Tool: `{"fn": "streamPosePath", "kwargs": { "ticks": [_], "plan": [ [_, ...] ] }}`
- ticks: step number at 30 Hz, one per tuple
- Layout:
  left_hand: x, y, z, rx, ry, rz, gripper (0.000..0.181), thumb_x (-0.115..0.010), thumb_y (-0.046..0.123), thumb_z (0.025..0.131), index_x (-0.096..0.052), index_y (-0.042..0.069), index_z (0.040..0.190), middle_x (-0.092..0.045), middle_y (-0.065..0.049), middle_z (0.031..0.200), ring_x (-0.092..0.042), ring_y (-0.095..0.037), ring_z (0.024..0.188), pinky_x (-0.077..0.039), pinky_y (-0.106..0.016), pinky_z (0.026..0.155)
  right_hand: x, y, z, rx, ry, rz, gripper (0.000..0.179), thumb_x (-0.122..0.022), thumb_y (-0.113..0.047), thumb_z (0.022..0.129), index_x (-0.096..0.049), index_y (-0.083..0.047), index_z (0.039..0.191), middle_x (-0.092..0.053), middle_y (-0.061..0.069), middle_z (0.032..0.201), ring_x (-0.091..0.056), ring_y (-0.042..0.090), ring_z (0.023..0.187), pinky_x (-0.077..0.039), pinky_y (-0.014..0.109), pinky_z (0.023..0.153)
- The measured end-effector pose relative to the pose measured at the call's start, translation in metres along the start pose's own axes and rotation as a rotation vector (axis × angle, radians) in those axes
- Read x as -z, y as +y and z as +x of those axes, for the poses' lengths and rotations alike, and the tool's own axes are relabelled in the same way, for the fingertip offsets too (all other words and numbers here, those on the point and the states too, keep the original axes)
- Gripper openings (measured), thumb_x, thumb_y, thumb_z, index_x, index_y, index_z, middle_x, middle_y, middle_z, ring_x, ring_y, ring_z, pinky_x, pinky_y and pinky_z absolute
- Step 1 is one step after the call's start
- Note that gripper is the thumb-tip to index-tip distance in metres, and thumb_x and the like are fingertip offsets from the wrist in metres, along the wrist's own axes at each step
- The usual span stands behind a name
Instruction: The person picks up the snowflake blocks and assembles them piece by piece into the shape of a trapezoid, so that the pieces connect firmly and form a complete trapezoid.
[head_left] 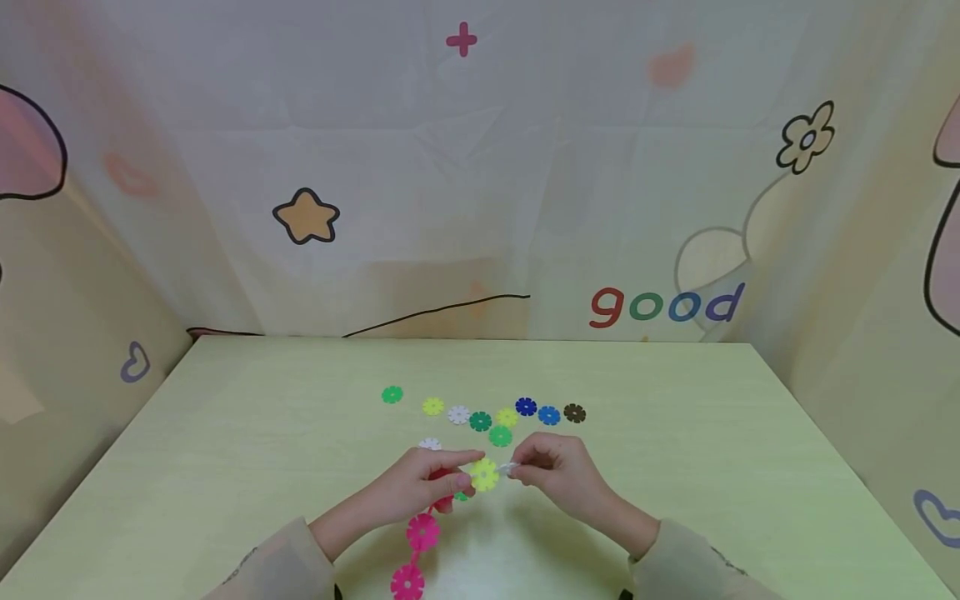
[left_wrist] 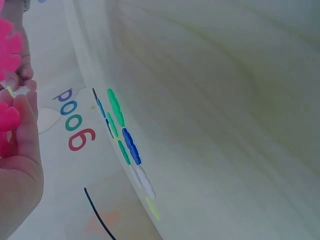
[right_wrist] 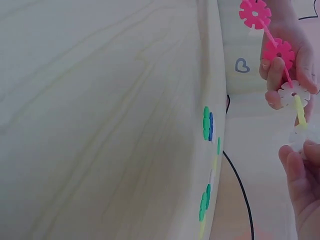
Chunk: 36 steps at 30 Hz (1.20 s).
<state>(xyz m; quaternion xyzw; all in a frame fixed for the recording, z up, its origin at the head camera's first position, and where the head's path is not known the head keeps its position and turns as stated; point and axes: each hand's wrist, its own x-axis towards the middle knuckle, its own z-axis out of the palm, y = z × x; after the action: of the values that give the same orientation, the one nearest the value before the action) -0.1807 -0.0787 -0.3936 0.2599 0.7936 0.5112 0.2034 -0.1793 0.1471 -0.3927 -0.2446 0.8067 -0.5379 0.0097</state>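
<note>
My left hand (head_left: pixel 401 492) grips a chain of notched plastic snowflake discs. Pink discs (head_left: pixel 423 532) hang below its palm toward the front edge of the table. At the upper end of the chain, a yellow disc (head_left: pixel 483 474) sticks out past the left fingertips, and the right wrist view shows it edge-on beside a white disc (right_wrist: pixel 294 94). My right hand (head_left: pixel 562 471) pinches another white disc (right_wrist: pixel 303 137) between thumb and fingers, against the yellow disc's edge. How deep the slots interlock is hard to tell.
Beyond the hands, loose discs lie on the pale wooden table (head_left: pixel 262 450): green (head_left: pixel 392 394), yellow (head_left: pixel 432 406), white (head_left: pixel 459 414), dark blue (head_left: pixel 526 407), blue (head_left: pixel 549 415) and brown (head_left: pixel 574 413). A printed curtain (head_left: pixel 450 167) encloses the back and sides.
</note>
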Motion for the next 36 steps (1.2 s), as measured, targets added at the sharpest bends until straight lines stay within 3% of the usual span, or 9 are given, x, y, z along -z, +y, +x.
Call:
{"fn": "streamPosePath", "kwargs": {
  "ticks": [4,11,19,28,32,36],
  "plan": [
    [0.0,0.002,0.0,0.019,-0.003,-0.012,0.04,-0.053,0.019,0.088,-0.049,0.009,0.126,-0.067,-0.015,0.09,-0.056,-0.026,0.059,-0.042,-0.019,0.048,-0.001,0.001,-0.001,0.05,0.005,0.001,0.004,-0.064,-0.001,0.076,-0.063,0.003,0.076,-0.063,0.015,0.068,-0.053,0.004,0.057,-0.05,0.023,0.054],
    [0.001,0.006,0.0,0.022,-0.005,-0.031,0.038,-0.054,0.019,0.087,-0.051,0.012,0.125,-0.067,-0.016,0.091,-0.058,-0.03,0.061,-0.037,-0.016,0.045,0.0,0.001,-0.002,0.058,0.01,0.018,0.004,-0.065,0.0,0.076,-0.062,0.003,0.075,-0.064,0.017,0.069,-0.056,0.006,0.056,-0.052,0.03,0.054],
    [-0.004,0.005,0.001,0.023,-0.008,-0.034,0.037,-0.055,0.019,0.087,-0.053,0.013,0.123,-0.067,-0.016,0.09,-0.059,-0.031,0.062,-0.043,-0.02,0.048,0.001,0.0,-0.005,0.084,-0.003,0.028,0.005,-0.065,-0.001,0.076,-0.063,0.004,0.075,-0.063,0.02,0.068,-0.056,0.014,0.053,-0.05,0.027,0.051],
    [-0.009,0.005,0.002,-0.006,-0.004,0.008,0.035,-0.051,0.025,0.09,-0.05,0.021,0.124,-0.065,-0.014,0.091,-0.059,-0.028,0.062,-0.045,-0.025,0.048,0.005,-0.003,-0.004,0.032,-0.034,0.008,0.006,-0.064,-0.004,0.078,-0.061,0.001,0.077,-0.06,0.018,0.07,-0.055,0.015,0.057,-0.049,0.022,0.054],
    [-0.009,0.005,0.004,-0.012,-0.01,0.035,0.036,-0.051,0.028,0.089,-0.05,0.024,0.125,-0.062,-0.01,0.094,-0.059,-0.028,0.061,-0.043,-0.023,0.048,0.005,-0.002,-0.004,0.043,-0.045,0.027,0.006,-0.064,-0.005,0.078,-0.061,0.0,0.078,-0.06,0.017,0.069,-0.054,0.012,0.058,-0.049,0.021,0.055],
    [-0.009,0.004,0.007,-0.026,-0.018,0.083,0.035,-0.049,0.03,0.09,-0.05,0.026,0.125,-0.06,-0.004,0.092,-0.056,-0.02,0.057,-0.039,-0.02,0.049,0.003,0.0,-0.004,0.066,-0.055,0.048,0.007,-0.064,-0.005,0.079,-0.061,0.001,0.079,-0.06,0.017,0.07,-0.055,0.009,0.058,-0.05,0.022,0.055]
  ]
}}
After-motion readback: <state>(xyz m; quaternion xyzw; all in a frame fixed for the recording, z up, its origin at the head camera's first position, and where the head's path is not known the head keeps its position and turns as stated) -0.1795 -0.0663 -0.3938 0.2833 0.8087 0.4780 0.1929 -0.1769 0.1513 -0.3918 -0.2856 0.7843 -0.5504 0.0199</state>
